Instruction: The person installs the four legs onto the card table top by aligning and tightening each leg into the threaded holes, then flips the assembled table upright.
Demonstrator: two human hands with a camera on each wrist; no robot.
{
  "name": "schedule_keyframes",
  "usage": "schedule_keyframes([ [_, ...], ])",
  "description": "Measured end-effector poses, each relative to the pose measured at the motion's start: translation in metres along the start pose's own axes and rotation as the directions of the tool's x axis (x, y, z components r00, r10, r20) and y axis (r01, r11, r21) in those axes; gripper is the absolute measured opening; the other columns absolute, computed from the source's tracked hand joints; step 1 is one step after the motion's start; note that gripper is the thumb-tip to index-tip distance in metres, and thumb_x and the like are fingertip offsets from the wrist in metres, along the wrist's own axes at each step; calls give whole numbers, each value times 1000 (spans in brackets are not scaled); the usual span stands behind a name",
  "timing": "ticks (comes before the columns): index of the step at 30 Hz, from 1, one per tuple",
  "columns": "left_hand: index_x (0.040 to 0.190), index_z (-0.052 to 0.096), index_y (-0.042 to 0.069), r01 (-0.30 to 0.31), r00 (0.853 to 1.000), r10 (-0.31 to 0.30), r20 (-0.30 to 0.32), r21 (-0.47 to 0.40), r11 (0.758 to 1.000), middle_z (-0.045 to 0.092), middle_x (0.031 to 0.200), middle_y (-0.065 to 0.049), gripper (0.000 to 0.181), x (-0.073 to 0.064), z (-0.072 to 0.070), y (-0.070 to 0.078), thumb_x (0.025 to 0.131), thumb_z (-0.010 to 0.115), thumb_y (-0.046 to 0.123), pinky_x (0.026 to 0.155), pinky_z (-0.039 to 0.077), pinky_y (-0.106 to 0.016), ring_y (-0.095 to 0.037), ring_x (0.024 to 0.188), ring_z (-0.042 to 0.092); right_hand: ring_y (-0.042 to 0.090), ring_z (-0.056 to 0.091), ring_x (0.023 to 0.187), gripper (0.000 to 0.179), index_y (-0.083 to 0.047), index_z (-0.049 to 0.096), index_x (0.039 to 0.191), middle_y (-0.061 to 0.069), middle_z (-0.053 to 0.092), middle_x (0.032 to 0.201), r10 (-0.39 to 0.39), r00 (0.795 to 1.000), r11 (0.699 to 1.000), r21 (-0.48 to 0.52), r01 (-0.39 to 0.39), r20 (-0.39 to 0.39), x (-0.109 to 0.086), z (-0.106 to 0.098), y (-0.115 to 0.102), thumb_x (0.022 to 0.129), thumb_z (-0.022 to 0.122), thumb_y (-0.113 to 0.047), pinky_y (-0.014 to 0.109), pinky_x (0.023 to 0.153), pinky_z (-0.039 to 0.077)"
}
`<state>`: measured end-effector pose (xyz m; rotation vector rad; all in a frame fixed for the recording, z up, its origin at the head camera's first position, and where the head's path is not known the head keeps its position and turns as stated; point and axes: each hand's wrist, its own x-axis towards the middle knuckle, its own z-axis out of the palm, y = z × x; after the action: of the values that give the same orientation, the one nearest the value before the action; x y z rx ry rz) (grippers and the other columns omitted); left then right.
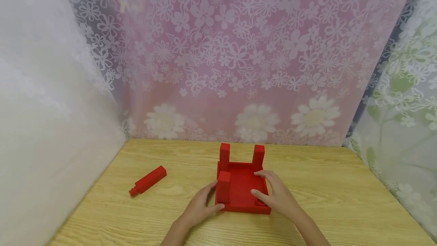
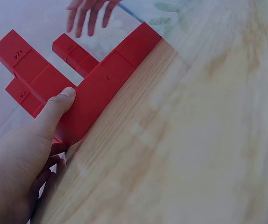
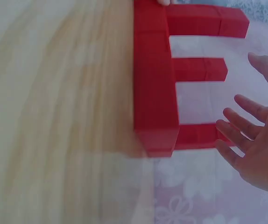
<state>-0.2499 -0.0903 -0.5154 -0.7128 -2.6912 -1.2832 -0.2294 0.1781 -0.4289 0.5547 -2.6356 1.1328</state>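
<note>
A red square tray-like base (image 1: 243,187) lies on the table with three square red posts standing up from its corners. The near-left post (image 1: 223,186) is marked 124 in the left wrist view. My left hand (image 1: 199,205) grips the base's near-left corner, thumb on the front wall and fingers round the left side. Over the right side hovers my right hand (image 1: 280,197), its fingers spread and holding nothing, as the right wrist view shows. The near-right corner has a socket without a post, partly covered by that hand. A loose red post (image 1: 148,180) with a narrower stepped end lies at left.
The wood-grain table (image 1: 324,177) meets a pink flowered curtain (image 1: 222,67) at the back. A white sheet (image 1: 51,86) walls the left side, and a pale flowered curtain (image 1: 403,124) the right.
</note>
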Motion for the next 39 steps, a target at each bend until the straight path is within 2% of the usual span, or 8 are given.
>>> schedule_keyframes([
  [6,142,33,9,7,1000,-7,6,-7,1000,40,138,-10,83,0,0,-2,80,61,56,99,32,-48,-29,125,37,39,38,121,58,-4,50,128,16,43,134,-10,999,998,-62,12,44,-15,-6,24,81,70,-30,61,90,34],
  [12,142,34,8,2,1000,-2,3,4,1000,40,138,-9,83,1,1,-1,80,61,56,99,32,-47,-28,125,37,42,36,122,68,-3,43,135,18,40,136,39,997,994,-105,-31,70,-26,-1,46,82,66,-41,64,89,33],
  [15,142,34,9,3,1000,-3,2,4,1000,40,138,-9,83,1,1,0,80,61,56,99,32,-47,-28,125,37,40,36,123,69,-3,41,137,16,41,136,55,995,997,-61,-50,79,-32,2,55,84,65,-41,62,92,31],
  [18,142,34,9,9,1000,-9,3,1,1000,40,138,-8,83,1,1,1,80,61,57,99,32,-47,-28,125,37,40,35,123,64,-3,43,136,16,43,135,21,997,1000,1,-21,68,-36,5,63,85,66,-35,60,95,29],
  [22,142,33,9,12,1000,-12,7,-4,1000,40,139,-9,83,1,0,0,80,61,57,99,32,-48,-28,125,37,44,34,122,59,-5,45,135,15,47,132,-27,998,1000,18,26,51,-39,8,70,85,66,-30,64,92,27],
  [28,142,33,9,5,1000,-5,3,5,1000,40,139,-9,83,2,-1,-2,80,61,56,99,32,-48,-28,125,37,42,30,126,60,-12,44,137,11,45,135,11,998,1000,10,-12,58,-39,10,74,86,64,-35,67,92,25],
  [39,142,32,7,31,999,-29,35,-55,998,38,140,-11,85,2,-4,3,79,64,53,100,30,-49,-30,127,34,43,31,126,59,-11,44,137,12,47,133,-4,999,1000,7,3,45,-40,11,77,86,64,-33,67,92,24],
])
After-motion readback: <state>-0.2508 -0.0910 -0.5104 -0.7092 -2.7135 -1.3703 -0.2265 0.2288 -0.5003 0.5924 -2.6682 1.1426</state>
